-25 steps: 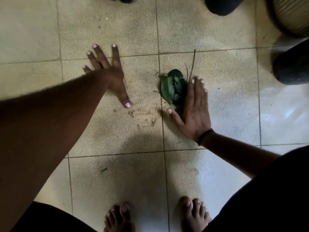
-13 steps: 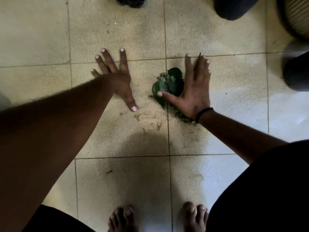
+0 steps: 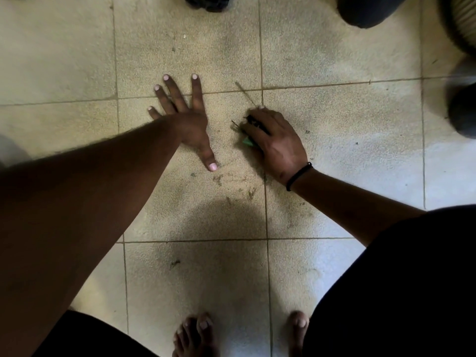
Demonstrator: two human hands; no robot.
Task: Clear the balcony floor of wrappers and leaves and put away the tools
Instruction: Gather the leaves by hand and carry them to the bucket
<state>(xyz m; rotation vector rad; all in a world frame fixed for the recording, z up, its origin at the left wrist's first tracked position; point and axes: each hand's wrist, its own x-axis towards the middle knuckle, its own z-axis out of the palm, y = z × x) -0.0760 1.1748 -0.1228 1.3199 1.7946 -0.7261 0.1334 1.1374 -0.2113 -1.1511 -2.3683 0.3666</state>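
- Head view looks straight down at the tiled floor, and the right hand is clenched round the leaves, fingers curled right over the bunch.
- Only a green sliver of leaf peeks out at the near-left edge of that fist, pressed down on the tile just right of centre.
- One thin stem sticks out far-left of the knuckles, crossing the grout line.
- Left hand lies flat and released on the floor, fingers splayed, thumb pointing near, just beside the fist but not touching it, grasping nothing.
- Around them: dirt smears and crumbs on the tile near the hands, a dark speck closer to the bare toes at the near edge.
- Far side has dark rounded objects, another dark shape at far centre and a ribbed one in the far-right corner; what they are I cannot tell.
- A black band circles the right wrist.
- The left forearm blocks much of the left floor; dark clothing hides the near-right corner.
- Against half a second ago: the right hand was flat and spread beside an open heap of leaves; now it has closed over them and most of the green has vanished inside.
- Left hand has kept its flat spread on the same tile.
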